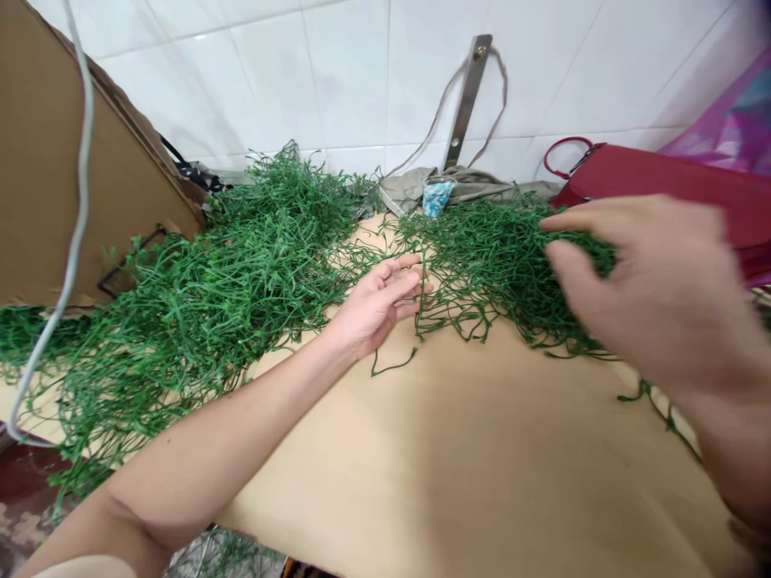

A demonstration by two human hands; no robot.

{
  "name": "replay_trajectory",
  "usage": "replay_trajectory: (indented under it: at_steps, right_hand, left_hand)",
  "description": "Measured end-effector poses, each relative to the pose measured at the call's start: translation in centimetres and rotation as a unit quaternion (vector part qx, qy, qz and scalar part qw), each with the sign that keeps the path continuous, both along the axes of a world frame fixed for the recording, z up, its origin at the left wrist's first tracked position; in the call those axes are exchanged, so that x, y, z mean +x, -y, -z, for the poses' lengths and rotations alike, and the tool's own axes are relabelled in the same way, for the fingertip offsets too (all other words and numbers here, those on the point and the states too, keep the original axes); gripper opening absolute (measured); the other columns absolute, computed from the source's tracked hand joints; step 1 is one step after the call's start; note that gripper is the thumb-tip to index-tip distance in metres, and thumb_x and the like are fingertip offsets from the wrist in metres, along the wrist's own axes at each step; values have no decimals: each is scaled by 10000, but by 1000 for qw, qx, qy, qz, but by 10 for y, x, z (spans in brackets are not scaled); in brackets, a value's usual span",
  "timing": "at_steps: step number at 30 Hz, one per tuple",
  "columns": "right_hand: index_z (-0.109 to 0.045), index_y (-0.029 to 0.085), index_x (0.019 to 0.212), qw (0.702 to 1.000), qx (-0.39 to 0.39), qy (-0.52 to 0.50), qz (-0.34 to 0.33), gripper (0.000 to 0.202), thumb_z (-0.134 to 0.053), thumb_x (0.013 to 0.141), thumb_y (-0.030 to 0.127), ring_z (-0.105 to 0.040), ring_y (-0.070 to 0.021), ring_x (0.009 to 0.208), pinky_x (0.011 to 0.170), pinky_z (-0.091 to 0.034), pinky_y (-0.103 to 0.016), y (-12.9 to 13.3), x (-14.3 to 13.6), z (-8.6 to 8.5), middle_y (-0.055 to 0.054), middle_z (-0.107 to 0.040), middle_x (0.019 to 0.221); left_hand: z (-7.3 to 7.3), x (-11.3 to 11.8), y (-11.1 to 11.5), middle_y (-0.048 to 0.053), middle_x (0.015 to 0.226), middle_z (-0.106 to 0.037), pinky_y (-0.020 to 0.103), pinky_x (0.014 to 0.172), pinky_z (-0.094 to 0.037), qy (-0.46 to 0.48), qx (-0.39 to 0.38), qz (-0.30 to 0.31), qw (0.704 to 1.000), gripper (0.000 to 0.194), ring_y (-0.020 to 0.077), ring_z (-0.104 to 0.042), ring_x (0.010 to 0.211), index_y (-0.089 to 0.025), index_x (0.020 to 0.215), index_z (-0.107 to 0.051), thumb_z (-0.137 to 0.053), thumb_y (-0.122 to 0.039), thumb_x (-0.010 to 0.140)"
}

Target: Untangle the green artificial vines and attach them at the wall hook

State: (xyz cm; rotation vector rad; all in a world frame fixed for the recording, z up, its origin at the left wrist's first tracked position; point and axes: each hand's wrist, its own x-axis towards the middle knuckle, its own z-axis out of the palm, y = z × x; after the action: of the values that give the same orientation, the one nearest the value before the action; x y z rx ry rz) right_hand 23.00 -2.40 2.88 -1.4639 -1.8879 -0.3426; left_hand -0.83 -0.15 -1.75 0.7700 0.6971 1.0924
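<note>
My left hand (382,305) is over the middle of the table, palm turned up and fingers loosely curled. A thin green artificial stem (422,281) runs upright across its fingertips, close to the thumb. My right hand (650,289), smeared by motion, hovers at the right with thumb and forefinger apart; nothing shows between them. Beneath and behind it spreads a pile of dark green stems (499,249). A larger, lighter green heap of stems (222,273) lies left of my left hand. One loose stem (394,368) rests just below my left hand.
The wooden tabletop (361,457) reaches to a white tiled wall (343,80). A cardboard box (78,160) and a hanging white cable (81,193) are at the left. Against the wall are a blue patterned cup (438,197), grey cloth (482,186), a metal bracket (467,104) and a red bag (662,185).
</note>
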Motion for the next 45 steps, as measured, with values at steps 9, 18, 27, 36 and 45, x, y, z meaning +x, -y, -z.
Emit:
replay_trajectory:
  at_steps: [9, 18, 27, 36, 45]
  right_hand:
    - [-759, 207, 949, 894, -322, -244, -196, 294, -577, 889, 430, -698, -208, 786, 712, -537, -322, 14, -59, 29, -40, -782, 886]
    - [-723, 202, 894, 864, -279, -398, -133, 239, -673, 835, 429, -691, -196, 787, 742, -535, -324, 14, -47, 37, -53, -749, 820]
    - [-731, 218, 978, 932, -179, -305, -74, 255, -558, 934, 399, -682, -230, 969, 874, -518, -377, 19, -45, 34, -81, -758, 1050]
    - [-761, 223, 794, 919, -268, -256, -133, 160, -631, 810, 316, -676, -194, 753, 719, -501, -309, 17, -51, 37, -25, -773, 802]
    - [-703, 204, 781, 957, -232, -159, -71, 103, -603, 756, 212, -490, -119, 510, 542, -366, -276, 22, -58, 38, 8, -701, 690]
  left_hand:
    - [-1, 5, 11, 16, 957, -653, 266, 841, -456, -45, 109, 13, 993, 354, 126, -607, 892, -172, 1072, -663, -824, -304, 786]
    - [8, 2, 12, 47, 961, -656, 293, 804, -451, -202, 102, 81, 971, 371, 138, -593, 868, -143, 1069, -609, -809, -297, 797]
    - [7, 4, 12, -47, 716, -560, 217, 592, -352, -229, 178, 45, 956, 291, 55, -464, 610, -147, 851, -596, -802, -338, 774]
    - [11, 4, 14, -45, 681, -568, 215, 550, -354, -313, 228, 51, 921, 220, 61, -445, 563, -158, 878, -615, -729, -334, 813]
    - [4, 4, 21, -7, 773, -626, 243, 644, -415, -420, 323, 14, 848, 100, 112, -546, 694, -170, 878, -625, -620, -267, 904]
